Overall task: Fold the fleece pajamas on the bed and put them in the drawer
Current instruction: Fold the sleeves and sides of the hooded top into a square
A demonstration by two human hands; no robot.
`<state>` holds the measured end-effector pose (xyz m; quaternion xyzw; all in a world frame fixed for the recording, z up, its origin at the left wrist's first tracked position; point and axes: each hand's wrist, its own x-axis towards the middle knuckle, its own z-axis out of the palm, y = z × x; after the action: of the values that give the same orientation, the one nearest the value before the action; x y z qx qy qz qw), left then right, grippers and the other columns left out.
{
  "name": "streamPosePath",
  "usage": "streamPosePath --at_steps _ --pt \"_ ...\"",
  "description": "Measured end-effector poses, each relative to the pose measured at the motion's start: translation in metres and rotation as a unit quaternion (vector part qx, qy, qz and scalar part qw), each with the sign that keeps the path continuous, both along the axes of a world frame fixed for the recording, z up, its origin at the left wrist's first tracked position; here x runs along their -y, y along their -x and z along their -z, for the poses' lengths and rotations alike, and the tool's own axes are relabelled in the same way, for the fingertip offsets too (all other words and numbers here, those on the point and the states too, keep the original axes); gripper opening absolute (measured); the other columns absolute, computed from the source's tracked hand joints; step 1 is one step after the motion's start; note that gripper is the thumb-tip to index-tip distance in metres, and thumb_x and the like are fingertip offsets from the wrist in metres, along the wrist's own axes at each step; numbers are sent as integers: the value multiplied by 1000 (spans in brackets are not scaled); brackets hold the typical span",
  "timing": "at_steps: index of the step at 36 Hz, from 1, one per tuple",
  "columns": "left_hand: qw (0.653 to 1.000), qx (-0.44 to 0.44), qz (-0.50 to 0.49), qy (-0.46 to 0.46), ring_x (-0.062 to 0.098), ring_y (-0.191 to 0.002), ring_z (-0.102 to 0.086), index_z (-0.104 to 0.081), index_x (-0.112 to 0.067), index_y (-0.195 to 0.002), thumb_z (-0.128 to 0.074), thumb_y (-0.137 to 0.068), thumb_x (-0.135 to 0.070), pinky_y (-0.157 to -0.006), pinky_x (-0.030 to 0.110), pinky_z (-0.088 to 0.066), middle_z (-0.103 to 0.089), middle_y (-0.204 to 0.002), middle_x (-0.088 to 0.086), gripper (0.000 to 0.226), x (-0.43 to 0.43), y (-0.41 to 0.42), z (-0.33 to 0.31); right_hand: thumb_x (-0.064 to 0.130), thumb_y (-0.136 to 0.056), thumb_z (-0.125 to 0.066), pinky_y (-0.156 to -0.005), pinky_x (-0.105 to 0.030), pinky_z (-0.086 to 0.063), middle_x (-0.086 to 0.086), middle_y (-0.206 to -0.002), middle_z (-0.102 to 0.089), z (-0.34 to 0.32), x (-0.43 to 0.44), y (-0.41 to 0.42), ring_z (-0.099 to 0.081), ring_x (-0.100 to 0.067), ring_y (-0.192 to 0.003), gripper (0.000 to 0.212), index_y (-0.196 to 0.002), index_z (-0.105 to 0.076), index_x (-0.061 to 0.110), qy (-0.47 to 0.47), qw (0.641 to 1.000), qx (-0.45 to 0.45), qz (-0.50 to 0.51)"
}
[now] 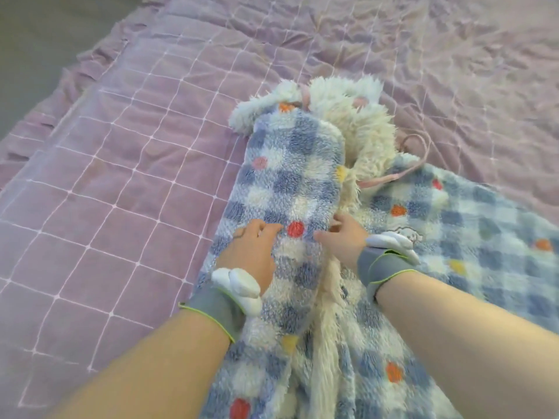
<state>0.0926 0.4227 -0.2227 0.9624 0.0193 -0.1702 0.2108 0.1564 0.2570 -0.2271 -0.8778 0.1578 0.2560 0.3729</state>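
The fleece pajama top [447, 225], blue and white checks with coloured dots, lies spread on the bed. Its left side and sleeve [290, 176] are folded inward over the middle, and the white fluffy collar [357, 122] with a pink cord sits at the far end. My left hand [251, 252] lies flat on the folded flap, fingers pressing the fleece beside a red dot. My right hand [341, 237] is at the flap's right edge with curled fingers that seem to pinch the fleece there. Both wrists wear grey bands.
A lilac quilted bedspread [127, 182] with white grid stitching covers the bed. Its ruffled edge [69, 77] runs along the upper left, with grey floor [33, 34] beyond. No drawer is in view.
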Motion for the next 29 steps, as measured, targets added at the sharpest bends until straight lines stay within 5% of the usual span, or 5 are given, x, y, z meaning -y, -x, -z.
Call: streamPosePath --at_steps 11,14,18,25,29 --pt "986 -126 43 102 31 -129 -42 -6 -31 -148 -66 -79 -25 -102 29 -38 -28 -145 13 92 8 -60 76 26 -75 -70 -72 -26 -42 0 -88 -62 25 -21 -71 -59 -23 -85 36 -108 -60 15 -20 976 206 68" --pt "955 -167 -60 237 22 -116 -53 -29 -22 -141 -74 -73 -28 -91 22 -39 -50 -127 3 82 1 -62 69 30 -77 -57 -72 -31 -38 -4 -96 -63 28 -42 -45 -55 -29 -91 36 -112 -56 23 93 957 242 -128" --pt "937 -314 -75 133 32 -121 -51 -49 -4 -130 -42 -97 -33 -98 38 -40 -53 -132 16 44 -3 -62 62 15 -86 -49 -87 -33 -33 -1 -98 -44 34 -63 -25 -41 -26 -109 45 -128 -54 33 91 916 163 -355" --pt "911 -297 -184 220 40 -131 -40 -40 2 -138 -20 -93 -63 -111 49 -29 -42 -142 24 81 1 -77 58 17 -87 -50 -93 -31 -41 -3 -106 -48 19 -62 -75 -56 -24 -97 17 -86 -62 28 -10 977 166 -134" --pt "907 -315 -189 209 38 -134 -37 -37 1 -140 -13 -95 -60 -113 46 -26 -39 -145 22 80 1 -80 63 21 -74 -57 -63 -30 -41 -7 -90 -58 11 -80 -113 -53 -26 -73 8 -71 -60 28 -96 980 176 -4"
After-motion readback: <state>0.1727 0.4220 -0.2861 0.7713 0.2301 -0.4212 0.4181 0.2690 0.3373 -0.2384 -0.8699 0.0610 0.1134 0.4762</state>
